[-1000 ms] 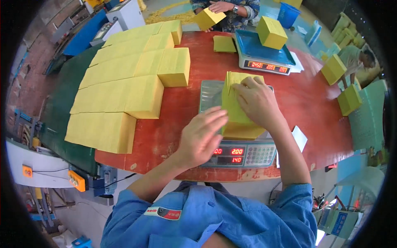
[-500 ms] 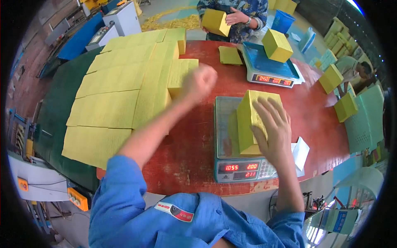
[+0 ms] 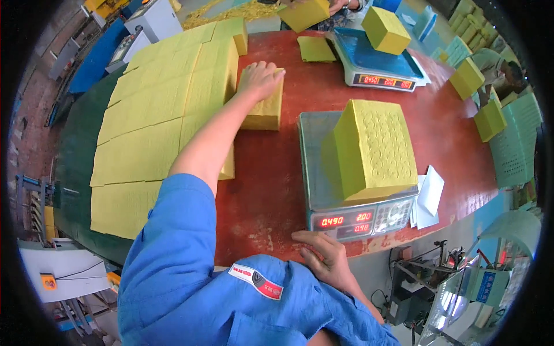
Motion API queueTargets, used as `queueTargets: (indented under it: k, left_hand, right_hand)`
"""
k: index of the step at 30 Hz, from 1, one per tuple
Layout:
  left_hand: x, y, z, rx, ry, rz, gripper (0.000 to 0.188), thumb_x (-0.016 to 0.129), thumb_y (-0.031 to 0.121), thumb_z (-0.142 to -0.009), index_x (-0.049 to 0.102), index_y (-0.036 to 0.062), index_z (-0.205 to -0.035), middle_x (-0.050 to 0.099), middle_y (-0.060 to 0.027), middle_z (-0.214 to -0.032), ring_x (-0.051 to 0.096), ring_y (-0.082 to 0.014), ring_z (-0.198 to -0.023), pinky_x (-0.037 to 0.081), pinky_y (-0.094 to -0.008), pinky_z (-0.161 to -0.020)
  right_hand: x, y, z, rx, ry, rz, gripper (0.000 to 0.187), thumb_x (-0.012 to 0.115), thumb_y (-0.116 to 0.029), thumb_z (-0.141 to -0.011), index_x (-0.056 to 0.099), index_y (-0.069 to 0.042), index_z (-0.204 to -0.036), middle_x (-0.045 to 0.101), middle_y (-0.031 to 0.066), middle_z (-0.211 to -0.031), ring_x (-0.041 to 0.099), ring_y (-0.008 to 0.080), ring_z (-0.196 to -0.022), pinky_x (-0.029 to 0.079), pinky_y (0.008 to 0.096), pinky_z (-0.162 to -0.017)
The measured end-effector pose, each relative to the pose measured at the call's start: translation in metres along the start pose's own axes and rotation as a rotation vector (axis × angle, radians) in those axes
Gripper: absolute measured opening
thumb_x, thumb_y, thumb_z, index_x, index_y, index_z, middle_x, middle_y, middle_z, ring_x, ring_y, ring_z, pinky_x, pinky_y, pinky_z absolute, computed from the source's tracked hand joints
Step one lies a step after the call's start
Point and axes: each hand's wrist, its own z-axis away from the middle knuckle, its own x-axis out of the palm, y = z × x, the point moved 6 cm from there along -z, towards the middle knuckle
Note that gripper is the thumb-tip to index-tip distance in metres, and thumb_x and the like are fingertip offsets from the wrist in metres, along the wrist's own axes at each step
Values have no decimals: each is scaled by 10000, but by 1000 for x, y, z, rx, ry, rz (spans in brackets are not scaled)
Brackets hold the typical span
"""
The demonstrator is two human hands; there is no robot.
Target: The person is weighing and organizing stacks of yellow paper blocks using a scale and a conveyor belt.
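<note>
My left hand (image 3: 261,82) lies on top of a small stack of yellow paper (image 3: 264,118), fingers stretched toward its far edge. That stack stands against the right side of a large spread of yellow paper stacks (image 3: 156,109). My right hand (image 3: 328,259) is at the table's near edge, in front of the scale, with its fingers loosely bent and apart and nothing in them. On the near digital scale (image 3: 314,167) stands a tall block of yellow paper (image 3: 385,151) with round embossed marks on its top. Its red display is lit.
Across the red table (image 3: 259,202), a second scale (image 3: 378,72) bears another yellow block (image 3: 386,30). Flat yellow sheets (image 3: 316,49) lie beside it. A co-worker's hands hold a yellow block (image 3: 306,14) at the far edge. White papers (image 3: 428,199) lie right of the near scale.
My left hand has come down onto the small stack. My right hand has left the block on the scale and drawn back to the table edge. The display reads lower. The view has shifted.
</note>
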Motion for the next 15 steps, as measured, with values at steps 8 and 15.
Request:
queueTargets:
  k: [8,15]
  left_hand:
    - [-37,56,57,-91,-152,18,491,390,469,-985,625,64,-1132,604,-174,-1188,545,-347,-1148,399,-483,-1010]
    - [-90,101,161,-72,-115,131,385,460,378,-964,620,34,-1030,602,-206,-1056,545,-387,-1054,404,-486,-984]
  right_hand:
    - [33,0,14,-22,-130,-99,239,645,-94,-896,643,-7,-1119,664,186,-1090,659,337,-992,531,392,-848]
    - [25,3,42,-4,-213,-228,219,634,-93,-904,654,-3,-1102,677,174,-1023,677,288,-926,535,357,-811]
